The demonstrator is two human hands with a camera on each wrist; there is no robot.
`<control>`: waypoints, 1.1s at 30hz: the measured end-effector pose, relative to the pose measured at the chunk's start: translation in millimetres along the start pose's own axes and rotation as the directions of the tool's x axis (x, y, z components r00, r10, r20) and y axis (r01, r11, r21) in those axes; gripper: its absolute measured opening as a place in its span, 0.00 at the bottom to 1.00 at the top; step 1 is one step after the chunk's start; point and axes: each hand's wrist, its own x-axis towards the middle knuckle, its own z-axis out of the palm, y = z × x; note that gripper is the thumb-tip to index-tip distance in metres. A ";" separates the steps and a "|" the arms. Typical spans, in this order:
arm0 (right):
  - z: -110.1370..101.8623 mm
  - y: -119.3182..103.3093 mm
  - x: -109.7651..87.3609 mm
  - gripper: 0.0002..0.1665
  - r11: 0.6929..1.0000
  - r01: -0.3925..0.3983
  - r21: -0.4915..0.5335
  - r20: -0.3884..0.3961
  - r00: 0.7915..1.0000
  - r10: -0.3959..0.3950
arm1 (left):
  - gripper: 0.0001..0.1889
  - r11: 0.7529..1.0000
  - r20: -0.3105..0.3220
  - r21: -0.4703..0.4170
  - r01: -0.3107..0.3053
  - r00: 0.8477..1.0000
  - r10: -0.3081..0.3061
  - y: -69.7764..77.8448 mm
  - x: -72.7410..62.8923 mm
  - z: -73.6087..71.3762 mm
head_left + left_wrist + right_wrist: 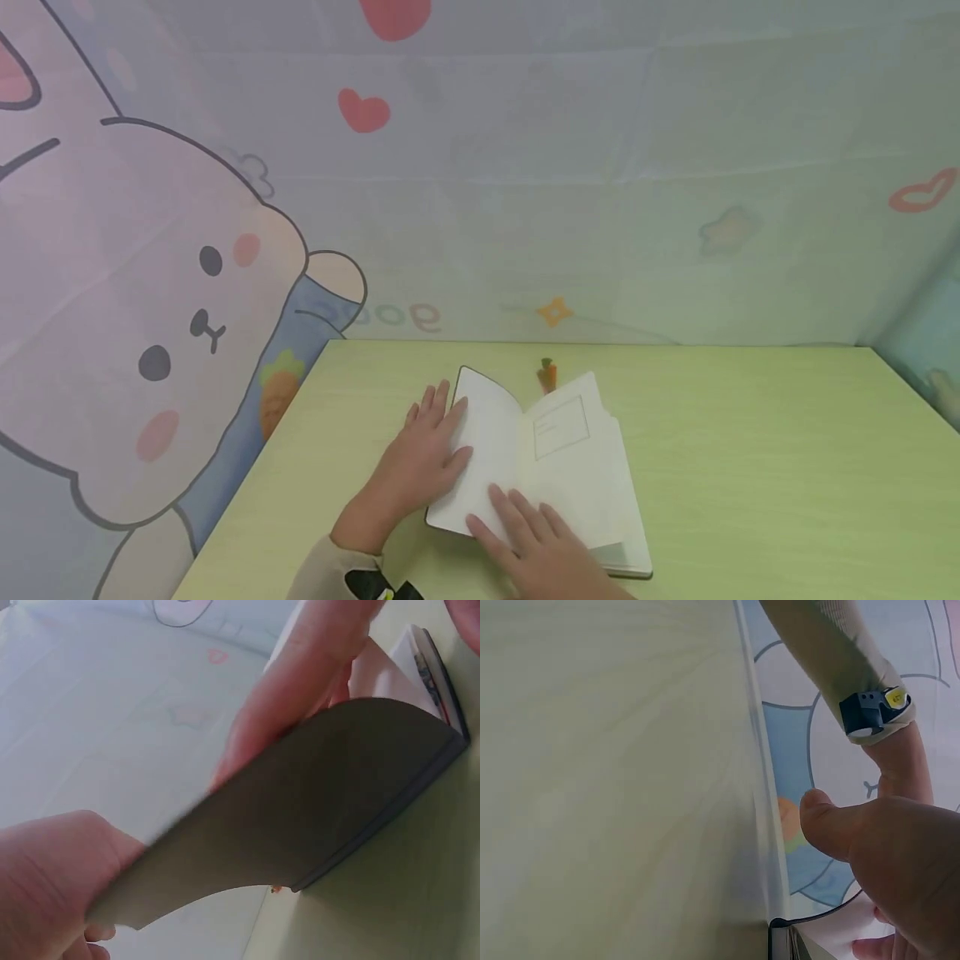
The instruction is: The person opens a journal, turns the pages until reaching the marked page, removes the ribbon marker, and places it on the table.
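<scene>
An open notebook (577,483) with blank white pages and a printed box on the right page lies on the table. Its left cover (315,787), dark outside, stands partly raised and bowed. My left hand (423,462) is at that cover's outer edge, fingers stretched and spread, thumb and index finger touching the inner side. Across the lower part of the notebook lies my right hand (543,546), its fingers extended over the inside of the cover near the spine. In the right wrist view its thumb (829,825) points away from the fingers.
A small carrot-shaped item (549,375) lies just beyond the notebook's top edge. The pale green table (750,467) stretches widely to the right. Behind it hangs a cloth backdrop (525,208) with a cartoon bunny and hearts.
</scene>
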 end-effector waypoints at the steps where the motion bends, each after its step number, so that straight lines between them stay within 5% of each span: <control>1: 0.3 -0.3 -0.1 0.48 1.000 0.004 -0.002 0.000 1.000 -0.004 | 0.28 1.000 0.002 0.017 -0.011 1.000 0.011 -0.3 -0.3 1.2; 9: 0.2 4.7 -7.6 0.41 0.996 0.055 -0.072 0.018 0.998 -0.054 | 0.22 0.996 -0.022 0.090 -0.015 1.000 0.017 -2.8 -8.9 17.6; 16: -24.6 28.7 -14.9 0.32 0.997 -0.081 0.002 0.082 0.993 0.081 | 0.29 0.996 0.016 0.079 0.032 0.999 -0.033 -5.6 -15.8 30.1; 26: -39.3 63.3 -36.8 0.32 0.988 -0.144 0.050 0.140 0.981 0.136 | 0.28 0.997 0.026 0.061 0.049 0.998 -0.051 -8.9 -24.1 37.5; 33: -42.3 85.1 -55.6 0.38 0.986 -0.127 0.109 0.205 0.973 0.103 | 0.27 0.999 -0.004 0.002 0.034 0.999 -0.034 -11.0 -27.4 41.0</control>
